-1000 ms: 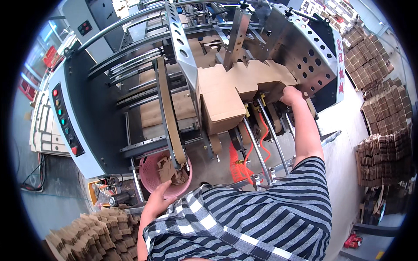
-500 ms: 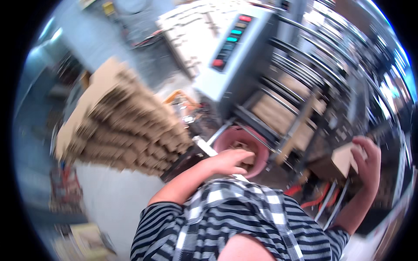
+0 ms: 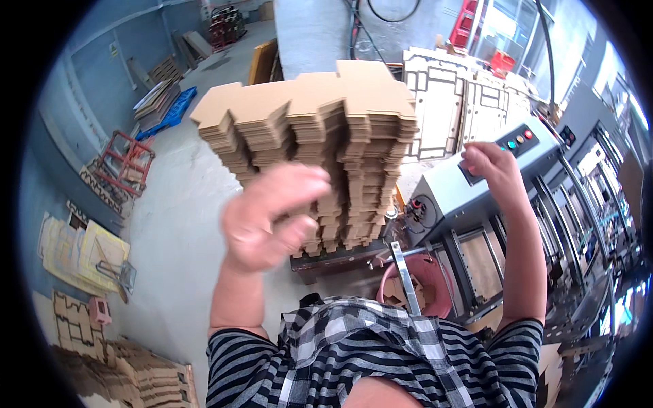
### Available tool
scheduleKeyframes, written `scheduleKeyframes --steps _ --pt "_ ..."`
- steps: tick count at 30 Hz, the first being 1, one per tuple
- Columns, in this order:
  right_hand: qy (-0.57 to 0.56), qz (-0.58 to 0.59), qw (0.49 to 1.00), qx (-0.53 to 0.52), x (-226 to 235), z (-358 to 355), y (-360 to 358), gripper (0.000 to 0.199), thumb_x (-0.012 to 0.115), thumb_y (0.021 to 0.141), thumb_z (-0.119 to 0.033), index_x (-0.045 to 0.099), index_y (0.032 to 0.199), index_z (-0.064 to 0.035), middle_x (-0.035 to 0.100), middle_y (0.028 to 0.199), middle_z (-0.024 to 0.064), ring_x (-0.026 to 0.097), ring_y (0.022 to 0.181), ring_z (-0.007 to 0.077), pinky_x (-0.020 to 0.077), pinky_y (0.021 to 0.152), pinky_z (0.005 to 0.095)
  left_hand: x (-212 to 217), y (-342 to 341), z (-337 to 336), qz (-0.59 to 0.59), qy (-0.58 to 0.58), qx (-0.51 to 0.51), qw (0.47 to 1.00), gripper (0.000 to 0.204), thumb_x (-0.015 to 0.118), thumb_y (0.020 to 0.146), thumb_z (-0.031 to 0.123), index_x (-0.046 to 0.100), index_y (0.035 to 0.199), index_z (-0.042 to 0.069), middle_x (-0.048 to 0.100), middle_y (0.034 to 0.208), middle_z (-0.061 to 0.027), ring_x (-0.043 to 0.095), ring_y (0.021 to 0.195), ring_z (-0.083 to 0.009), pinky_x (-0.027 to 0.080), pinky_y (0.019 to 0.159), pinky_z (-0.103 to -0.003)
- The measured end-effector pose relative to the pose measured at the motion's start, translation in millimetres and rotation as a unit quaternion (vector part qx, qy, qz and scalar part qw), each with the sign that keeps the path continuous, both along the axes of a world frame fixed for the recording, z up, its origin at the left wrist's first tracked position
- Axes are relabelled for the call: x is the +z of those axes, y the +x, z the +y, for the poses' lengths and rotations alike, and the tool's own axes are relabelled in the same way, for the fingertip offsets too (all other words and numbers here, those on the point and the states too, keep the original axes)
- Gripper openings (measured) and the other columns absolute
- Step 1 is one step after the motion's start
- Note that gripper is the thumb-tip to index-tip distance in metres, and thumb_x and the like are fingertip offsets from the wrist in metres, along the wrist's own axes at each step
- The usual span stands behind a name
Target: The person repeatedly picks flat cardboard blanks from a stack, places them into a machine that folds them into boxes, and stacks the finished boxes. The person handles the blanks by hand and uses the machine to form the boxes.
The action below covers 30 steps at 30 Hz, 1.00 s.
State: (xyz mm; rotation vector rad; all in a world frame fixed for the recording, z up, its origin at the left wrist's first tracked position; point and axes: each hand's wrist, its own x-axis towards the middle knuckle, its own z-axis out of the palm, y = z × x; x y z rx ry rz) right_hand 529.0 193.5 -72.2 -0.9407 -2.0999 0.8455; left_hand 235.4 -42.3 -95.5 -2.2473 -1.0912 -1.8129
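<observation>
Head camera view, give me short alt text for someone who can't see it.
A person in a striped and checked shirt raises an empty left hand before a tall stack of flat cardboard blanks, while the right hand rests on a grey machine's control panel. A pink bucket sits below on the workshop floor.

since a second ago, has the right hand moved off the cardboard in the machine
Yes. The right hand has left the cardboard in the feed and now rests at the grey control panel with coloured buttons, at the machine's end nearer the cardboard stack.

Head view looks steeply down, close above the cardboard stack [image 3: 320,143].
</observation>
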Motion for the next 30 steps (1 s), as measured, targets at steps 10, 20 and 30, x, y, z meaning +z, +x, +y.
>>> scheduleKeyframes --steps 10,20,30 --pt "-0.253 0.03 0.962 -0.101 -1.3 91.7 -125.8 0.081 0.059 0.081 -0.063 0.054 0.119 0.0079 0.058 0.113 0.0182 0.058 0.098 0.0272 0.045 0.088 0.045 31.7 -237.9 5.9 -0.268 -0.101 0.347 0.893 0.061 0.056 0.093 0.044 0.051 0.13 -0.004 0.057 0.128 -0.0165 0.049 0.125 -0.0233 0.031 0.107 -0.038" --pt "-0.301 0.027 0.948 -0.101 4.6 89.7 -157.7 0.079 0.056 0.083 -0.064 0.051 0.129 0.0005 0.059 0.119 0.0202 0.062 0.1 0.0263 0.0512 0.081 0.0438 -20.4 -274.5 67.5 -0.468 -0.334 0.034 0.817 0.076 0.042 0.09 0.067 0.049 0.134 0.006 0.049 0.137 -0.011 0.044 0.126 -0.0235 0.033 0.105 -0.038" --pt "-0.35 0.042 0.928 -0.124 13.6 99.3 -159.2 0.064 0.065 0.084 -0.049 0.056 0.121 0.0022 0.063 0.113 0.0201 0.067 0.092 0.0234 0.0542 0.081 0.0374 -7.5 -263.7 63.0 -0.445 -0.332 -0.002 0.832 0.078 0.043 0.089 0.067 0.049 0.134 0.004 0.049 0.136 -0.0144 0.045 0.124 -0.0237 0.034 0.104 -0.038"
